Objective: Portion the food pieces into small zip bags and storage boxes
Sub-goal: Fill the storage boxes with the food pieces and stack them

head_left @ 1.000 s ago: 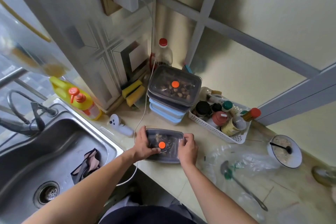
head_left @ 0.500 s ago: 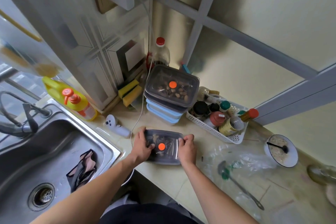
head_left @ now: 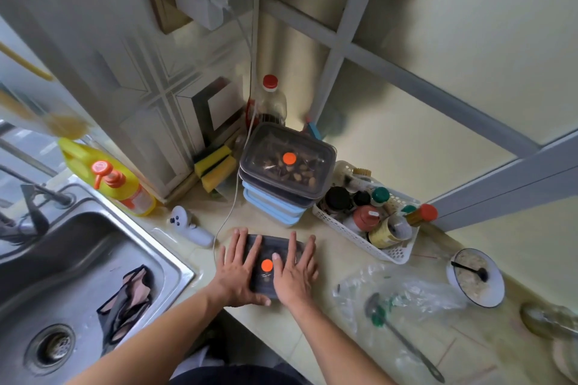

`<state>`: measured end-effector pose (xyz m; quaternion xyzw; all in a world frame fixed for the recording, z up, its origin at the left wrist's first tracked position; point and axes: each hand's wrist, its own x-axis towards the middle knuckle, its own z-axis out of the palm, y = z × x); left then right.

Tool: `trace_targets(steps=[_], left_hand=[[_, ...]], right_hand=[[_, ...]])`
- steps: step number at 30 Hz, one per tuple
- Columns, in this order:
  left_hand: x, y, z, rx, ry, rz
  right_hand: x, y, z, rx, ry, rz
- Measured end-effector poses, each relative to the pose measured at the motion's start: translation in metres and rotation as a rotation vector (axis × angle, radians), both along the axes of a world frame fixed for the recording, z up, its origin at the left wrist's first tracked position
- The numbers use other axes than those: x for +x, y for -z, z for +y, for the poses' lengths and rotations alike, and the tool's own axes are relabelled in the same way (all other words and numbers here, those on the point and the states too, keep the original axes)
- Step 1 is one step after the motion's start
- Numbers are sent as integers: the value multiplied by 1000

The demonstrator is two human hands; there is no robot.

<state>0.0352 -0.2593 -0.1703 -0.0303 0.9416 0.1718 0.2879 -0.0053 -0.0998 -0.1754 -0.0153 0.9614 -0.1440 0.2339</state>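
A dark, lidded storage box (head_left: 271,247) with an orange dot on its lid lies on the counter near the front edge. My left hand (head_left: 239,270) and my right hand (head_left: 295,272) rest flat on its lid, fingers spread, palms down. Behind it stands a stack of storage boxes (head_left: 283,180): a dark one with food pieces and an orange dot on top, blue ones below. A crumpled clear plastic bag (head_left: 397,294) lies to the right with a metal ladle (head_left: 403,337) on it.
A steel sink (head_left: 62,275) with a rag is at the left, yellow dish soap (head_left: 106,178) behind it. A white basket of jars (head_left: 372,216) sits right of the stack. A white bowl with a spoon (head_left: 475,275) stands far right. A white controller (head_left: 189,226) and cable lie nearby.
My hands were gripping the box by its left and right ends; they have shifted on top and now lie flat on the lid with fingers spread.
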Motion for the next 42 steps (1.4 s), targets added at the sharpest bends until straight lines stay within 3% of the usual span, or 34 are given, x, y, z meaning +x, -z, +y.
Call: trace_targets(steps=[16, 25, 29, 37, 42], left_hand=[[-24, -17, 11, -95, 19, -324], [-30, -19, 13, -124, 27, -390], [-31, -18, 13, -175, 51, -395], [-21, -14, 12, -194, 73, -224], [3, 6, 8, -106, -23, 125]], right_hand=[[-2, 20, -9, 102, -52, 165], [-7, 20, -14, 63, -9, 26], [-11, 14, -9, 118, -98, -50], [-17, 8, -8, 105, -100, -167], [-21, 5, 0, 45, -93, -239]])
